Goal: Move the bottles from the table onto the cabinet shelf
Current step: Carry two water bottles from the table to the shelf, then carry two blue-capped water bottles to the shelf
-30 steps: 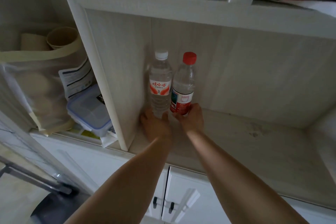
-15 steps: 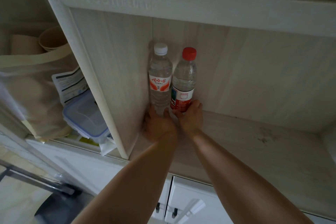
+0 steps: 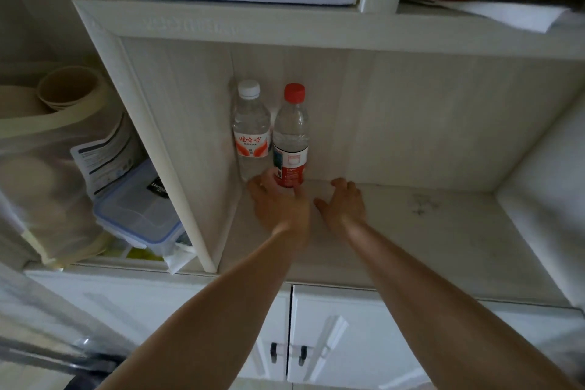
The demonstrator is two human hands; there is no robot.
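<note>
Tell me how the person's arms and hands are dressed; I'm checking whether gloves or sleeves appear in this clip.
Both forearms are bare as far as the frame shows, with no sleeves in view. The left hand and right hand wear no gloves. No watch, bracelet or ring is visible, though the image is slightly blurred.

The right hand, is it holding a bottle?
No, the right hand lies open on the shelf, apart from the red-capped bottle, holding nothing.
</note>
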